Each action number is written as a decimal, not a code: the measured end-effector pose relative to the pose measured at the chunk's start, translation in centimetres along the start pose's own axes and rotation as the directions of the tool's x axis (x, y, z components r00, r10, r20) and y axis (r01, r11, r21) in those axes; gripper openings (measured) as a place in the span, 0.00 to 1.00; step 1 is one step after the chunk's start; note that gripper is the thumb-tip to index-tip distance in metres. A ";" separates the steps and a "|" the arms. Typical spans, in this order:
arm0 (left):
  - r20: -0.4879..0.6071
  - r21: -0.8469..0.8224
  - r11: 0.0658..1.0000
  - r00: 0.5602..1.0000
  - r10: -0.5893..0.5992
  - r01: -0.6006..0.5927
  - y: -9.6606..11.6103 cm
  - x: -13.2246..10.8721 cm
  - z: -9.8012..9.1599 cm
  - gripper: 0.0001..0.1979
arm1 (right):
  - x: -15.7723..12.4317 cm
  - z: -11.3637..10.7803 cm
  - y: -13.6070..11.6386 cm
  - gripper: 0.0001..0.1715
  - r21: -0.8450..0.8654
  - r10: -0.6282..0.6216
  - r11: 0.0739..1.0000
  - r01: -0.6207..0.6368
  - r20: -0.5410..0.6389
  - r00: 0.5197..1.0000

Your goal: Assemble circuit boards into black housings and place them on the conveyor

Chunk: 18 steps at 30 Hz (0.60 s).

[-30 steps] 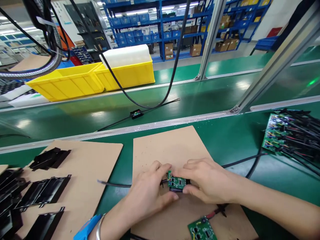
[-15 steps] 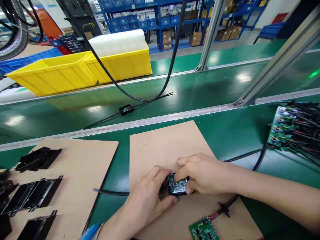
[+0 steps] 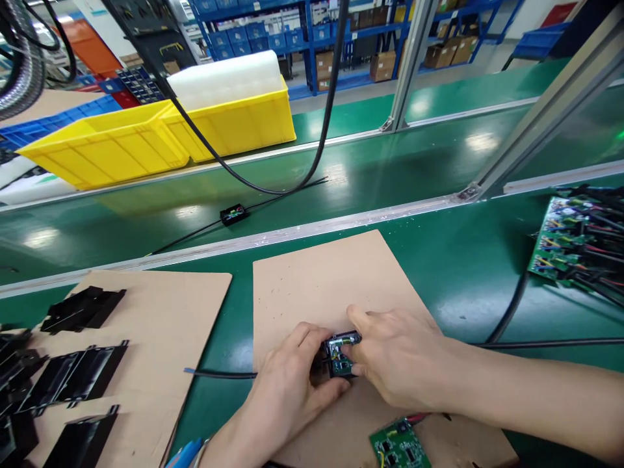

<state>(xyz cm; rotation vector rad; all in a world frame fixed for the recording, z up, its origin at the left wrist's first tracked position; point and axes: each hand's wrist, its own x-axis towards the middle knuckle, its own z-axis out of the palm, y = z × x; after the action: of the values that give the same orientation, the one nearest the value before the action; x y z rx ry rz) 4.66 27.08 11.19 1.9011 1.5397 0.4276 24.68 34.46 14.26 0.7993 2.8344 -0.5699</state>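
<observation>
A small green circuit board (image 3: 340, 354) sits in a black housing on the middle cardboard sheet (image 3: 322, 279). My left hand (image 3: 285, 390) grips it from the left, fingers curled round its side. From the right, my right hand (image 3: 394, 361) pinches and presses on the same board with thumb and fingers. A black cable (image 3: 219, 374) runs from the housing out to the left. Another green circuit board (image 3: 400, 445) with a red wire lies by the near edge of the sheet.
Several black plastic housings (image 3: 73, 377) lie on the left cardboard sheet (image 3: 160, 325). A pile of wired green boards (image 3: 575, 244) sits at the right. Beyond a metal rail, a conveyor carries a small black module (image 3: 233, 214); yellow bins (image 3: 160, 133) stand behind it.
My right hand has slid further over the board, covering more of it. The black cable at the right has swung from a curve to lie straight across the belt.
</observation>
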 end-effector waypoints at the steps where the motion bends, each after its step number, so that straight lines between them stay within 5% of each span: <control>1: 0.017 -0.003 1.000 1.000 0.003 -0.003 0.0 0.0 -0.3 0.26 | 0.0 -0.1 -0.2 0.11 -0.006 0.008 1.000 -0.008 -0.001 1.000; 4: 0.079 0.001 1.000 0.997 -0.011 0.011 -0.2 -0.2 -1.4 0.28 | -0.2 -0.1 -0.4 0.14 -0.010 0.023 1.000 -0.023 -0.013 1.000; 6: 0.101 0.055 0.998 0.995 -0.026 0.021 -0.2 -0.5 -2.0 0.18 | -0.3 0.0 -0.3 0.16 0.003 0.018 1.000 -0.018 -0.031 0.999; 8: 0.066 0.157 0.987 0.998 0.016 -0.026 0.1 -0.7 -2.1 0.09 | -0.4 0.1 -0.1 0.16 0.013 0.006 1.000 -0.005 -0.047 0.999; 14: -0.156 0.486 0.857 0.948 0.279 -0.172 1.0 -1.2 -0.2 0.11 | -0.2 0.4 0.5 0.17 0.035 -0.003 0.999 0.005 -0.052 0.999; 18: -0.153 0.547 0.817 0.937 0.313 -0.184 0.1 -1.5 0.7 0.11 | -0.1 0.4 0.7 0.17 0.038 -0.047 0.998 0.050 -0.077 0.996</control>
<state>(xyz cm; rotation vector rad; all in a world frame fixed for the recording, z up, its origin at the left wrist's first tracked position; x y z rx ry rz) 4.78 25.41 11.01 2.5829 1.6860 0.3806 25.16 34.81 13.73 0.7773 2.9278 -0.6176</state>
